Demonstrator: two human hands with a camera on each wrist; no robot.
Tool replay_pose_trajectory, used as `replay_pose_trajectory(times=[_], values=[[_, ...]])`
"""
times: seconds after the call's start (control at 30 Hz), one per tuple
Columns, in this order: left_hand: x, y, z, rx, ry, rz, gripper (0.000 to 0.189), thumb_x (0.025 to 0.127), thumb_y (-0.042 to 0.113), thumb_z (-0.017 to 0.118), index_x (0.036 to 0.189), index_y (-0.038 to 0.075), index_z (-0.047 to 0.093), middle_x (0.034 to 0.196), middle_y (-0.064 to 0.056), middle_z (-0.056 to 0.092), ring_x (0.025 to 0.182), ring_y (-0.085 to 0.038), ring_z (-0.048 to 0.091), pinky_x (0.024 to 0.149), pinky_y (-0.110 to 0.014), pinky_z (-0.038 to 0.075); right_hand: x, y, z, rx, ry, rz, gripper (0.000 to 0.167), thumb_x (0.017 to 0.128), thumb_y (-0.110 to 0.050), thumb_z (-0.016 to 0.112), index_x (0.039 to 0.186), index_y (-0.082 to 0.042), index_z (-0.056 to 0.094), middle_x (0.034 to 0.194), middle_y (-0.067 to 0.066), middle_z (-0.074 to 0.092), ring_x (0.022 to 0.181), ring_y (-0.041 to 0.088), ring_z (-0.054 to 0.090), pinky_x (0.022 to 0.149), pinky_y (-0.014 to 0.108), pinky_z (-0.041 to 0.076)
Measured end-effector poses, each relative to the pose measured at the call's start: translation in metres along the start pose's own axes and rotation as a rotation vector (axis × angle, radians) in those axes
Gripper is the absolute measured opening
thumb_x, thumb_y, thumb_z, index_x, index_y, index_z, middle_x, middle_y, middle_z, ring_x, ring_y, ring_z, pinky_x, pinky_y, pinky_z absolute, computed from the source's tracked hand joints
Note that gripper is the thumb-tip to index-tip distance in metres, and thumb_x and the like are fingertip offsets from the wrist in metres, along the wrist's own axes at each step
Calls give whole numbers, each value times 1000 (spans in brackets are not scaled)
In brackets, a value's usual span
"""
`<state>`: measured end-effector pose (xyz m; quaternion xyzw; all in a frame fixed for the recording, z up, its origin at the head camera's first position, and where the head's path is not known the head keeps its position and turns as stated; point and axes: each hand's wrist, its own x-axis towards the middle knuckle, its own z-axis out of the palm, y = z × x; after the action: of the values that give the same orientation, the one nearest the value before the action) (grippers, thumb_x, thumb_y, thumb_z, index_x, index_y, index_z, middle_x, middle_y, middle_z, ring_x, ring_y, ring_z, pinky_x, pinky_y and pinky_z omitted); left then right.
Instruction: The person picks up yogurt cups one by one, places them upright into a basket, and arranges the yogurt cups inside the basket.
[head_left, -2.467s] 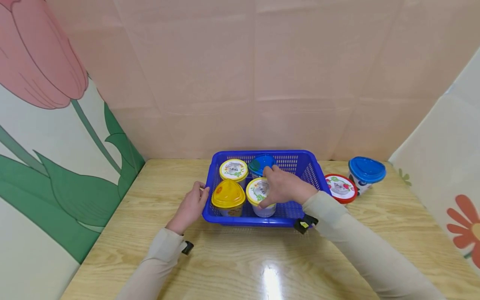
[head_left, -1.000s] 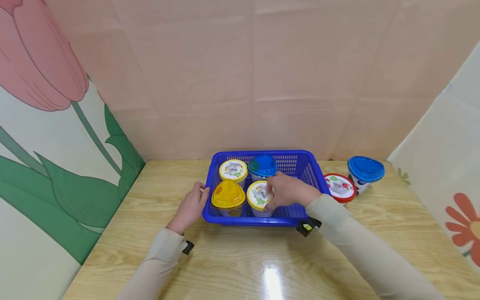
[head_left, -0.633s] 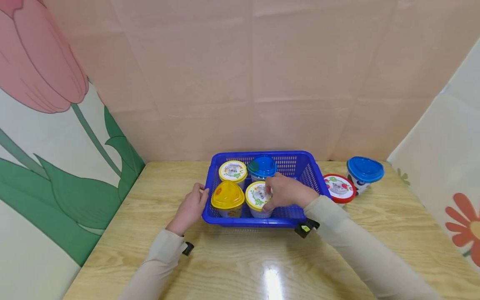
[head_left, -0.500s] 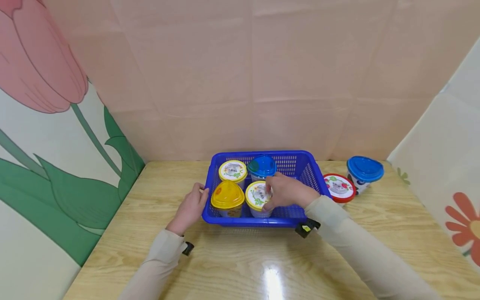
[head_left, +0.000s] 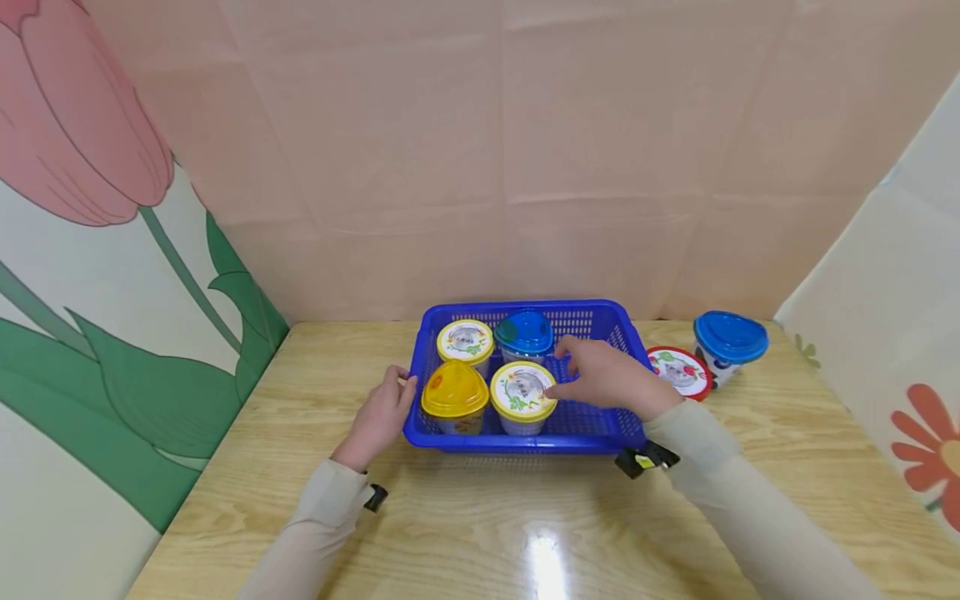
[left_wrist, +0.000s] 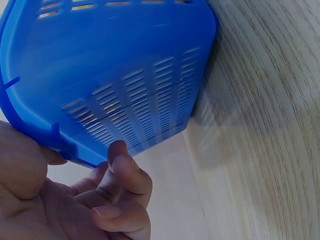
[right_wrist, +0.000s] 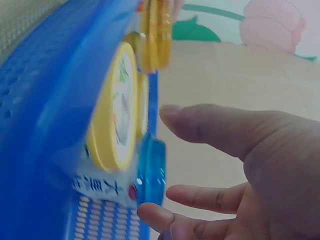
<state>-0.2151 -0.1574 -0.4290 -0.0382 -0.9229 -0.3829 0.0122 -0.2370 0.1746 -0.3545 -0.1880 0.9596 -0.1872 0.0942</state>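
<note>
My left hand (head_left: 380, 414) holds the left rim of a blue plastic basket (head_left: 517, 445), its thumb at the rim and its fingers (left_wrist: 131, 175) curled below. Inside the basket's left and middle part stand a round yellow-rimmed tub (head_left: 522, 392), a tub with a yellow three-cornered lid (head_left: 455, 389), another round yellow-rimmed tub (head_left: 465, 341) and a tub with a blue lid (head_left: 525, 332). Thumb and fingers spread, my right hand (head_left: 615, 377) hovers over the basket's right part beside the front round tub. Nothing is between its fingers in the right wrist view.
Right of the basket, on the wooden table (head_left: 480, 517), are a red-rimmed round tub (head_left: 679, 372) and a tub with a blue three-cornered lid (head_left: 731, 336). A beige wall covering (head_left: 502, 167) rises behind the basket.
The right hand has let go of the front round tub and moved right, its fingers spreading. That tub now stands beside the yellow-lidded one. The left hand has stayed at the rim.
</note>
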Motion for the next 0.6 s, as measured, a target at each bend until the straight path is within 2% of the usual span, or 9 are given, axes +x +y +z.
replay_pose_trajectory(times=[0.3, 0.43, 0.6], values=[[0, -1, 1, -20, -12, -7, 35, 110, 31, 38, 127, 1, 45, 84, -9, 62, 62, -18, 54, 53, -30, 45, -31, 30, -20, 45, 167, 65, 55, 90, -39, 72, 124, 1, 56, 108, 22, 67, 94, 34, 65, 76, 51, 55], [0, -1, 0, -24, -7, 0, 35, 109, 31, 38, 127, 1, 45, 84, -9, 62, 62, -18, 54, 53, -31, 45, -43, 44, -28, 78, 208, 98, 57, 92, -38, 70, 129, 4, 54, 116, 28, 63, 102, 42, 63, 72, 49, 57], [1, -3, 0, -18, 0, 12, 35, 109, 30, 39, 127, 0, 45, 84, -9, 62, 63, -18, 54, 54, -30, 46, -54, 64, -31, 76, 265, 133, 60, 92, -37, 71, 130, 6, 53, 120, 32, 60, 110, 49, 57, 81, 57, 53]])
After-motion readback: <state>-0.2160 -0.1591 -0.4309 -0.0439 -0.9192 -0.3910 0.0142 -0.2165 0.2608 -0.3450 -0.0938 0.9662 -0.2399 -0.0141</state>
